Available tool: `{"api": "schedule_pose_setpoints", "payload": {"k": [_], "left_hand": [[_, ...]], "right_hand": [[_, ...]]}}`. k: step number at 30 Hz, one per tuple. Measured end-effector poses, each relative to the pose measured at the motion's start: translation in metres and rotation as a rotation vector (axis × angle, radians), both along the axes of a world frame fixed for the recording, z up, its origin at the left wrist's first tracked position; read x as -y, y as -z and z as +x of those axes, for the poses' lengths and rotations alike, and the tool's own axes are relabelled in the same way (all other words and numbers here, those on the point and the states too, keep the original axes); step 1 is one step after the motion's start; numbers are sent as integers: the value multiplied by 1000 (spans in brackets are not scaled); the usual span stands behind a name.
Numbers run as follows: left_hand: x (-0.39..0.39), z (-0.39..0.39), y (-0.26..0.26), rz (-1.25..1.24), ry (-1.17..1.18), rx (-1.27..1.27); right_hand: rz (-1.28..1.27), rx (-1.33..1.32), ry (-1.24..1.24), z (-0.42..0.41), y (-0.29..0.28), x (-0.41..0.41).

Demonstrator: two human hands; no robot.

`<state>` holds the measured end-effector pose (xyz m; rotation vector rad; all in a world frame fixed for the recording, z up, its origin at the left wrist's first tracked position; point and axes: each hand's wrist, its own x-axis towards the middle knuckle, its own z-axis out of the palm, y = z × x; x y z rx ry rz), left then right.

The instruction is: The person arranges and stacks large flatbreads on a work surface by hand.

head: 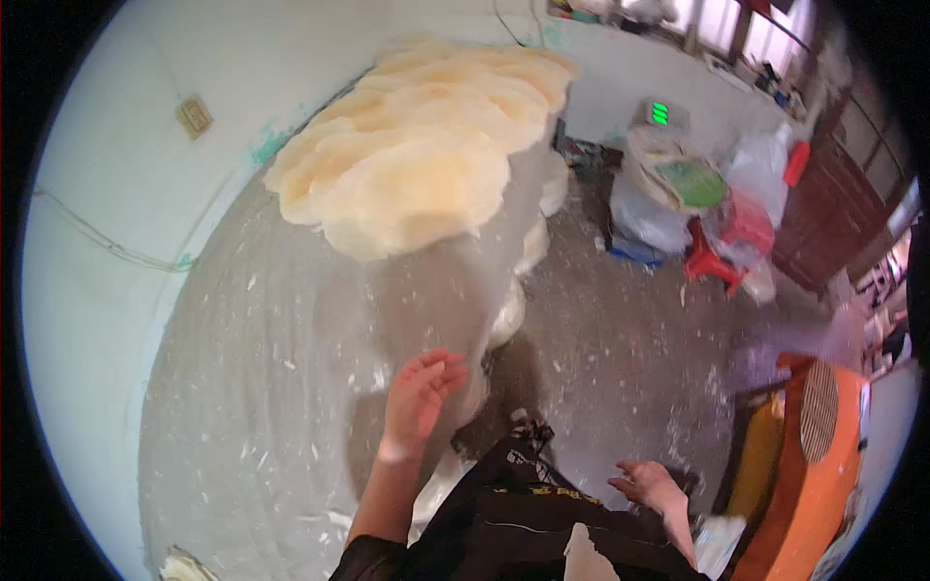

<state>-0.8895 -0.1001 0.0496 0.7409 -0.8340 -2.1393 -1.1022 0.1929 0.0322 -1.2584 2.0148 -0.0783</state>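
My left hand [425,388] is raised over the near part of a grey table [254,407]; it holds nothing that I can see, and its fingers are somewhat blurred. At my right side hangs my right hand [645,483], fingers apart with nothing in them, above the floor beside my dark apron [501,501]. On the table's far half, beyond my left hand, lies a broad overlapping heap of thin, round, cream-coloured sheets [429,160]. More pale rounded pieces [508,316] show along the table's right edge. An off-white irregular piece [587,555] lies against the apron's lower front.
To the right stand an orange machine or cabinet [814,465] and a red stool [712,261] near plastic bags [647,210]. A scale with a lit green display [660,113] sits by the back wall. Pale scraps dot the floor [617,348]. A wall [94,290] borders the table's left side.
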Motion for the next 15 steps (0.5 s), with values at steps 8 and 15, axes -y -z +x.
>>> {"api": "schedule_pose_setpoints", "payload": {"k": [8, 15], "left_hand": [[173, -89, 52, 492, -410, -230], [215, -131, 79, 479, -434, -303]], "right_hand": [[-166, -436, 14, -131, -63, 162], [-160, -164, -240, -179, -48, 300]]}}
